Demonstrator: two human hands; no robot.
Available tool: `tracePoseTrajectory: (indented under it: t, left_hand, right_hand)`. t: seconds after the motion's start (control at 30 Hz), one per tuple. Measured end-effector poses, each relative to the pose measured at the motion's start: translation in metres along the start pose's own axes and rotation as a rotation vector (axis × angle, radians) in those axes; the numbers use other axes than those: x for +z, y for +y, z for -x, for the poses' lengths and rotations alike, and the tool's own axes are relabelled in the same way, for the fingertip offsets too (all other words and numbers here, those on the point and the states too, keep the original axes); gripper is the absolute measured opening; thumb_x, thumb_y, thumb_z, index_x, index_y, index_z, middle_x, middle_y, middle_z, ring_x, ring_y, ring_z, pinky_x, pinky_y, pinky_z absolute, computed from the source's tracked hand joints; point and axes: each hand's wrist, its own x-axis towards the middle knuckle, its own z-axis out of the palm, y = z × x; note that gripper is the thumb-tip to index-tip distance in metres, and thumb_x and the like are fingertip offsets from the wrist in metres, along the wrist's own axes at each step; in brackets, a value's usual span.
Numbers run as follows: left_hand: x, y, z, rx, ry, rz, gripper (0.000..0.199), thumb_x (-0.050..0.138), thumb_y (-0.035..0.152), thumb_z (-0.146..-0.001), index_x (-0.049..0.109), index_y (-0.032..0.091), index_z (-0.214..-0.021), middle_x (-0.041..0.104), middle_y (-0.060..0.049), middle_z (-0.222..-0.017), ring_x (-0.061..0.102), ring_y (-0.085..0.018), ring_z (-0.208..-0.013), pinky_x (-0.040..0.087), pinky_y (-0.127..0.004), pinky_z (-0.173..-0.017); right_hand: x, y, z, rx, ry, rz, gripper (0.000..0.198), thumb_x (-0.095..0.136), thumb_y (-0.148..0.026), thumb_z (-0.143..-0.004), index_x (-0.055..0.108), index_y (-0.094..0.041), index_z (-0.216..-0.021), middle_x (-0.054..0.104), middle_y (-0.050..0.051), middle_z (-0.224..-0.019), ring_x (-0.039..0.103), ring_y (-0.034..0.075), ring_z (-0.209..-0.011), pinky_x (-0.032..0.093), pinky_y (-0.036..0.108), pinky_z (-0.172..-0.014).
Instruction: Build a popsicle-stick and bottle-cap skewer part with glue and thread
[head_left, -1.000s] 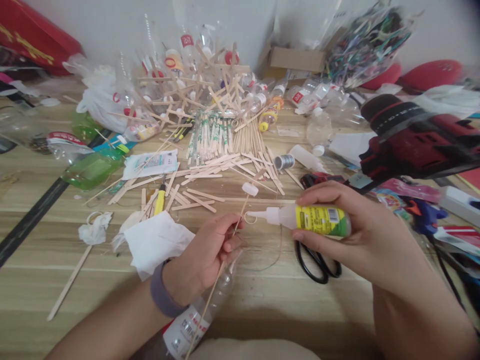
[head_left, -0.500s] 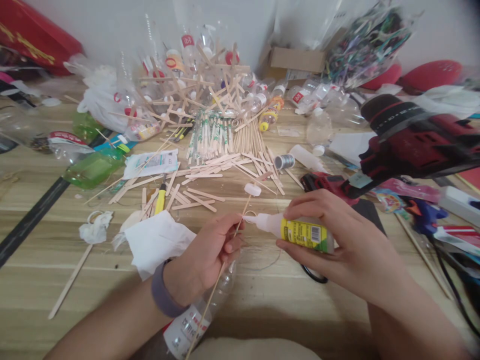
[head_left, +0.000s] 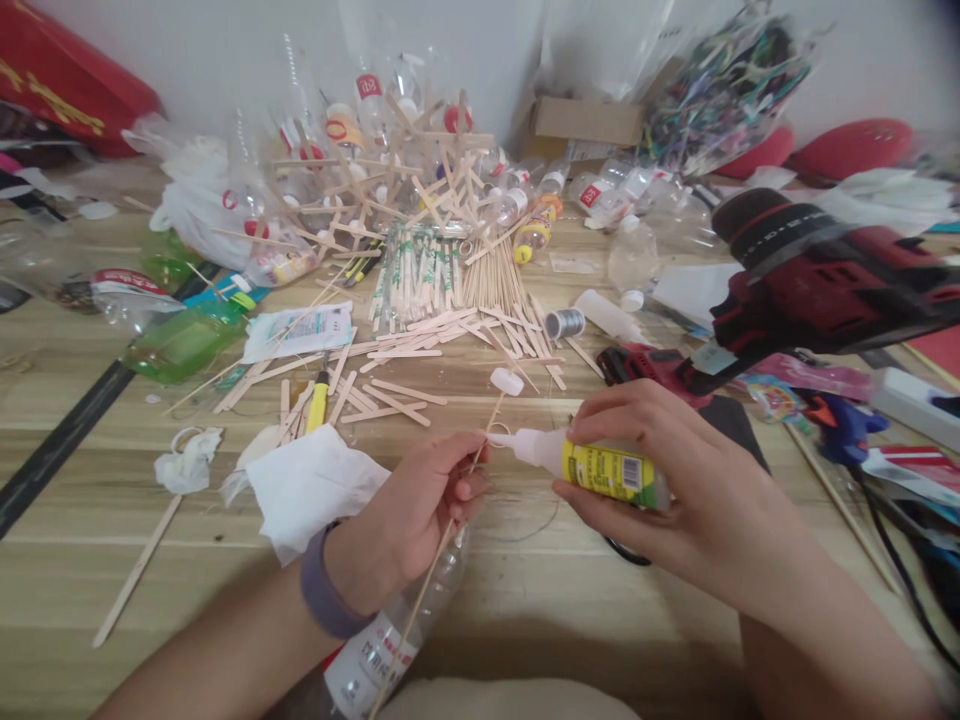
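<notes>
My left hand (head_left: 435, 490) pinches a long thin wooden skewer (head_left: 417, 610) that slants up and away from me. Near its far end sits a small white piece (head_left: 507, 381). In my right hand (head_left: 660, 480) is a glue bottle (head_left: 600, 468) with a yellow label, tipped on its side. Its narrow white nozzle points left and meets the skewer area by my left fingertips; whether it touches cannot be made out. A small ring (head_left: 498, 432) shows beside the nozzle tip. Under my left wrist lies a clear plastic bottle (head_left: 375, 655) with a white label.
A red and black power drill (head_left: 795, 290) stands at the right, beside a blue glue gun (head_left: 840, 425). Loose craft sticks (head_left: 390, 400), a wire spool (head_left: 564, 323) and a white tissue (head_left: 315, 485) lie ahead. Several plastic bottles and a cardboard box (head_left: 581, 120) are at the back.
The view has shifted very slightly. Both hands keep the same hold, with the nozzle still by the left fingertips.
</notes>
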Motion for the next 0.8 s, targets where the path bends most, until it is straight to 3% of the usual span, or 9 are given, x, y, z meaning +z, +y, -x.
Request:
tracePoseTrajectory:
  t: [0.33, 0.63, 0.8]
  left_hand:
    - [-0.0023, -0.0012, 0.0021, 0.043, -0.006, -0.002, 0.020, 0.061, 0.027, -0.083, 0.056, 0.015, -0.067, 0.036, 0.010, -0.049, 0.026, -0.002, -0.041, 0.020, -0.015, -0.041]
    - [-0.0045, -0.0040, -0.0012, 0.063, -0.039, 0.033, 0.018, 0.062, 0.023, -0.081, 0.056, 0.013, -0.067, 0.042, 0.008, -0.057, 0.024, 0.000, -0.042, 0.018, -0.015, -0.039]
    - [-0.0034, -0.0045, -0.0011, 0.053, -0.040, 0.009, 0.018, 0.062, 0.024, -0.079, 0.056, 0.014, -0.064, 0.036, 0.009, -0.054, 0.023, -0.001, -0.042, 0.016, -0.016, -0.040]
  right_hand:
    - [-0.0049, 0.0027, 0.0015, -0.006, 0.060, 0.086, 0.016, 0.061, -0.025, -0.089, 0.051, -0.025, -0.102, 0.062, 0.007, -0.096, 0.064, 0.024, -0.094, 0.054, 0.035, -0.075]
    - [-0.0050, -0.0026, 0.0007, -0.042, 0.060, 0.002, 0.018, 0.063, -0.021, -0.087, 0.053, -0.021, -0.102, 0.061, 0.006, -0.094, 0.063, 0.021, -0.091, 0.053, 0.031, -0.073]
    - [-0.0041, -0.0011, -0.0002, -0.057, 0.038, -0.018, 0.018, 0.063, -0.019, -0.087, 0.053, -0.019, -0.102, 0.059, 0.006, -0.094, 0.062, 0.020, -0.090, 0.053, 0.029, -0.073]
